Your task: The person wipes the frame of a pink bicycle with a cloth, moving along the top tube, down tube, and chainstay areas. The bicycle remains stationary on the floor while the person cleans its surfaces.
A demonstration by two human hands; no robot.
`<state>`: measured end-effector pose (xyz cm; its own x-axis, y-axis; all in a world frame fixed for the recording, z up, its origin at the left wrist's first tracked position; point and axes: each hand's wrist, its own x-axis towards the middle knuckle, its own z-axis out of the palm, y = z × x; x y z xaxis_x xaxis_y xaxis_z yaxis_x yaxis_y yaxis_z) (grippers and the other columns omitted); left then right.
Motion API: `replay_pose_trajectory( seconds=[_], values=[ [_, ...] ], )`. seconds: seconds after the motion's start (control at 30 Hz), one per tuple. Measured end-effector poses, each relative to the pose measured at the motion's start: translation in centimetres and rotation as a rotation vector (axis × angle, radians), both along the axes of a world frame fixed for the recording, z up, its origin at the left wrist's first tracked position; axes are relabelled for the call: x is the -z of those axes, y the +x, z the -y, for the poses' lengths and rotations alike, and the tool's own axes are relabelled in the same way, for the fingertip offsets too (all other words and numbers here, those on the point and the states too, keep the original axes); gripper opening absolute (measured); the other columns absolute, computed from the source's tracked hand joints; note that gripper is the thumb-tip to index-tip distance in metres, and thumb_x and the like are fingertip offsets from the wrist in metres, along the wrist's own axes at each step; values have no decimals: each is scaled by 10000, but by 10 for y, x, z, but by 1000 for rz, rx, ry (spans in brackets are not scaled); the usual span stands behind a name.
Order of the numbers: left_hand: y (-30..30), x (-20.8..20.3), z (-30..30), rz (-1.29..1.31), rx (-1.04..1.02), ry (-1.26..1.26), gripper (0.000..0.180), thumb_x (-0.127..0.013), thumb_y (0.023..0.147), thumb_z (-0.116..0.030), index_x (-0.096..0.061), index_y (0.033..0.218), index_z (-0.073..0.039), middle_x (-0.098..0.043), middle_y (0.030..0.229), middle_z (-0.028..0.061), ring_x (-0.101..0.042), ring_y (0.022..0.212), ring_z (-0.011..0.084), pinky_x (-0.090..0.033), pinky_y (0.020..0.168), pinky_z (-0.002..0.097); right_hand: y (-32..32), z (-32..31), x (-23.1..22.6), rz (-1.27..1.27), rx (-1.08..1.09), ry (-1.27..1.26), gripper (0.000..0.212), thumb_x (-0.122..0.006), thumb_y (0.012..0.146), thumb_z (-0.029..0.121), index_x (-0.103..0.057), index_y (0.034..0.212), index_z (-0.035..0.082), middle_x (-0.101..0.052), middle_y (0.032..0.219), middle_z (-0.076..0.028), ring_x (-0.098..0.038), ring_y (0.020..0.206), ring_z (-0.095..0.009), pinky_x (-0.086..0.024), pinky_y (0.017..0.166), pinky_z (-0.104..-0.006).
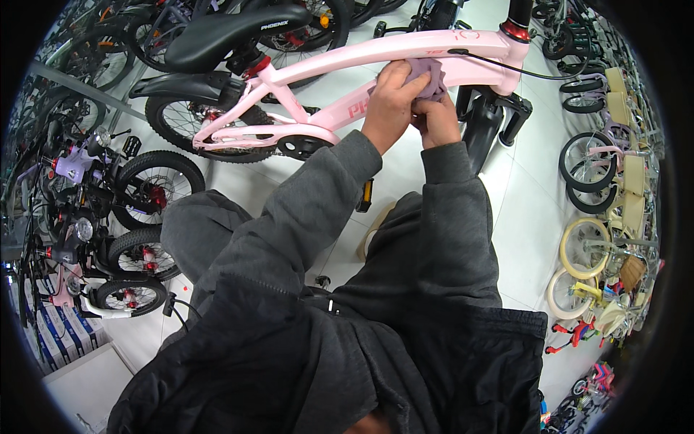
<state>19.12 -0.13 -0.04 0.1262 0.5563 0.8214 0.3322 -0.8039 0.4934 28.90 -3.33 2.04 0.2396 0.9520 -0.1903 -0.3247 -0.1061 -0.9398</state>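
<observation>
A pink bicycle frame (318, 69) stands across the top of the head view, with a black saddle (231, 36) at its left. Against the frame's thick tubes, a greyish-purple cloth (434, 81) is bunched up. My left hand (390, 107) is closed on the cloth's left side, its fingers partly hidden. Just to the right and lower, my right hand (438, 121) has its fingers curled round the cloth's lower end. The two hands are close together. Below the frame, the black crank area (300, 147) and a pedal (366, 195) show.
Several small bicycles with black tyres (160, 186) crowd the left side. Along the right stands a row of children's bicycles, one with a cream tyre (566, 249). A black front fork (483, 130) is right of my hands. A white box (90, 387) sits at the lower left.
</observation>
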Motion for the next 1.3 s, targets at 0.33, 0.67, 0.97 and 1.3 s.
replay_pose_trajectory(
  seconds=[0.33, 0.67, 0.97, 1.3],
  values=[
    [-94, 62, 11, -505, -54, -89, 378, -575, 610, 27, -668, 948, -116, -509, 1095, 124, -476, 1044, 316, -431, 876, 380, 3, 4, -1, 56, -55, 2, 625, -412, 710, -59, -317, 1319, 48, -484, 1228, -87, -583, 675, -129, -472, 591, -224],
    [-113, 89, 2, -493, -149, -311, 233, -628, 608, -25, -697, 817, -101, -520, 1012, 131, -494, 958, 330, -440, 788, 386, -2, 1, 0, 87, -16, -3, 611, -431, 708, -51, -315, 1302, 39, -507, 1196, -76, -581, 694, -125, -462, 593, -215],
    [-130, 89, 16, -658, -130, -68, 142, -589, 648, -95, -662, 770, -92, -504, 908, 95, -486, 914, 290, -435, 726, 379, -2, 2, -4, 78, -8, -17, 580, -446, 703, -56, -355, 1270, 29, -545, 1113, -63, -573, 683, -124, -456, 589, -218],
    [-176, 100, 22, -540, -404, -276, 314, -550, 659, 30, -628, 931, -107, -505, 980, 125, -477, 896, 343, -425, 769, 402, -3, -1, 2, 79, 43, -25, 427, -469, 730, -32, -439, 1150, 38, -559, 866, -44, -570, 700, -152, -460, 603, -245]
  ],
)
